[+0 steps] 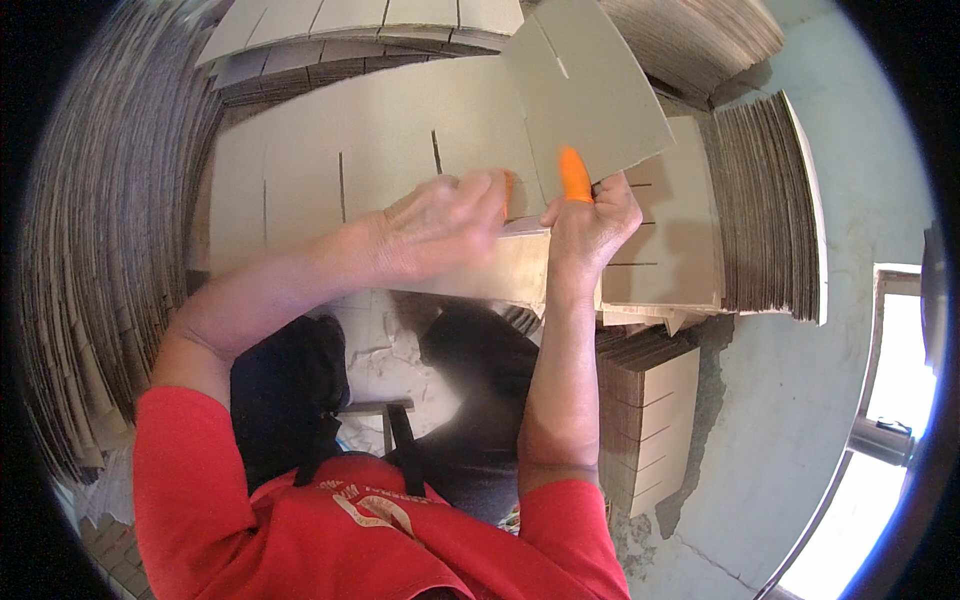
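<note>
A wide grey-beige cardboard sheet with dark slots lies before me. At its right end a slotted cardboard panel stands tilted up. My right hand grips this panel at its lower edge, an orange finger cover on its upright thumb pressing near the face. My left hand is over the near edge of the flat sheet, just left of the panel's foot. It is smeared by motion, with its fingers bent; a bit of orange shows at the fingertips. Whether it holds anything is hidden.
Tall cardboard stacks stand at the left and at the right. More slotted sheets lie at the back. Small slotted pieces rest right of my right hand, and another stack stands below, beside the wall.
</note>
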Motion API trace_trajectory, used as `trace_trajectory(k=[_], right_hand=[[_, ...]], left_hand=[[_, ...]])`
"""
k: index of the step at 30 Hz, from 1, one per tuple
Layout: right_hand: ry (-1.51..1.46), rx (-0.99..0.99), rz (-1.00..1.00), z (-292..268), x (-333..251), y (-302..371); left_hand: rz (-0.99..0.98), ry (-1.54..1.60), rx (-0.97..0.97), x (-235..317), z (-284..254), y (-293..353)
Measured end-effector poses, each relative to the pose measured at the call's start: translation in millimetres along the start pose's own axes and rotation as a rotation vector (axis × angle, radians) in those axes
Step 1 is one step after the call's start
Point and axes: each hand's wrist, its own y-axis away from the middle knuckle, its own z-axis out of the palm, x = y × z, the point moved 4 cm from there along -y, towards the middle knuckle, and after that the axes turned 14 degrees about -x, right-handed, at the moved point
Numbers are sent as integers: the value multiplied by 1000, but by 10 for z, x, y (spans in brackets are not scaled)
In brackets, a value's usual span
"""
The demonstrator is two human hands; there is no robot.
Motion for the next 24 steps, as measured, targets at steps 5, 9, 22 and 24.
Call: trace_trajectory(k=[5, 9, 22, 24], right_hand=[[-159, -32, 143, -32, -103, 48], [-149, -26, 67, 6, -147, 30], [-109, -65, 69, 18, -113, 65], [-103, -41, 75, 28, -60, 84]], left_hand=[[-213, 382, 252, -641, -221, 8], [-547, -73, 303, -1857, 300, -40], [-576, -141, -64, -2508, 911, -253], [-550, -126, -31, -2428, 764, -236]])
